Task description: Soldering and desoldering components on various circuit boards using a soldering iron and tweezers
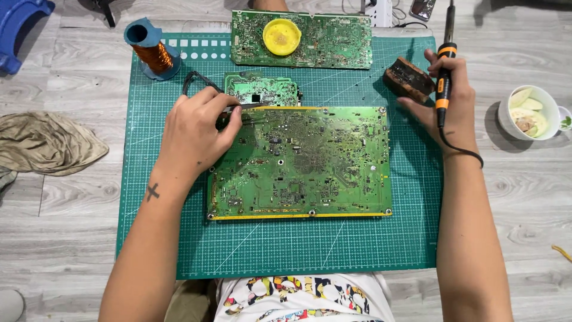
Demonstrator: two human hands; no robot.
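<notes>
A large green circuit board [301, 162] lies in the middle of a green cutting mat [280, 241]. My left hand [196, 131] rests on the board's upper left corner and grips black tweezers [247, 105], tips pointing right along the top edge. My right hand [444, 98] is off the board's right side and holds a black and orange soldering iron [442, 83], its tip pointing away from me, beside a dark brown block [409, 79] on the mat. A smaller green board [262, 89] lies just behind the large one.
A third green board [322, 42] with a yellow round tin [282, 36] on it lies at the mat's far edge. A blue spool of copper wire [152, 50] stands far left. A tan cloth [47, 143] lies left, a white bowl [524, 113] right.
</notes>
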